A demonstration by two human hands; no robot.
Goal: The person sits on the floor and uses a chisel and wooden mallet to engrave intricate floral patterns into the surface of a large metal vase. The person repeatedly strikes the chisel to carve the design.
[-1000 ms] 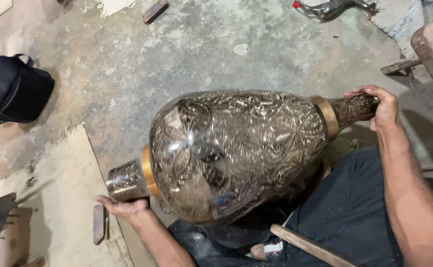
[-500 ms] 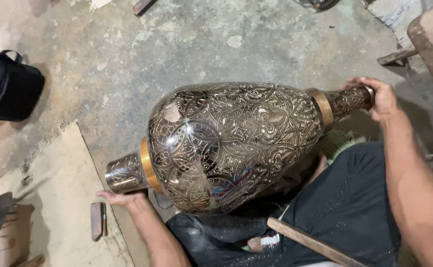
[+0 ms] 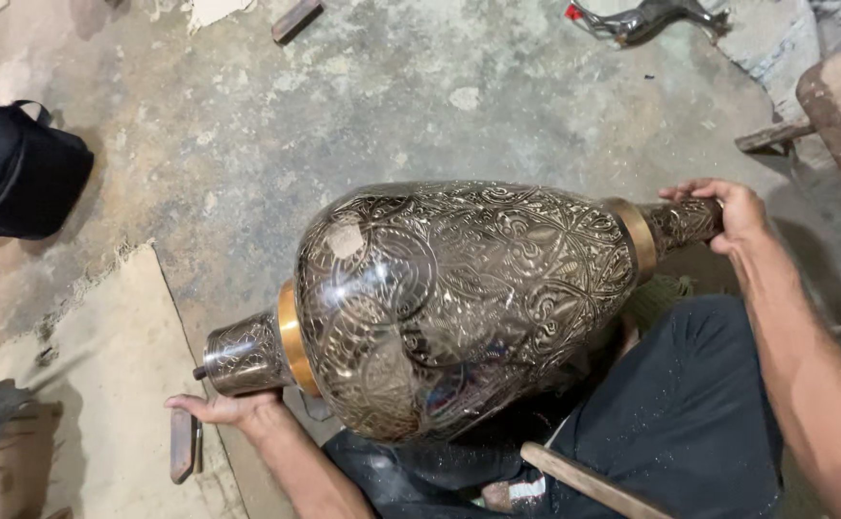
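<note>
1. A large engraved metal vase [image 3: 469,308] lies on its side across the person's lap, seen from above. Its dark, shiny body is covered in fine floral carving, with a brass band near each end.
2. The left hand [image 3: 223,408] sits under the vase's flared foot at the near left, palm up and fingers spread, supporting rather than clasping.
3. The right hand [image 3: 728,213] is curled around the narrow neck at the far right, gripping it.
4. The vase's belly rests on dark trousers [image 3: 690,413], above a rough concrete floor [image 3: 363,106].
5. A wooden stick [image 3: 593,485] lies across the lap near the bottom edge.
6. A small flat tool [image 3: 182,445] lies on a pale board [image 3: 103,384] just beside the left hand.
7. A black bag [image 3: 17,173] sits at the far left, well apart.
8. Risk, as a judgement: the round, polished body could roll off the lap, because only an open palm steadies the heavy foot end. A slip there would likely dent the carving on the concrete floor.
9. The slim neck carries much of the hold, so a sudden twist might strain it.
</note>
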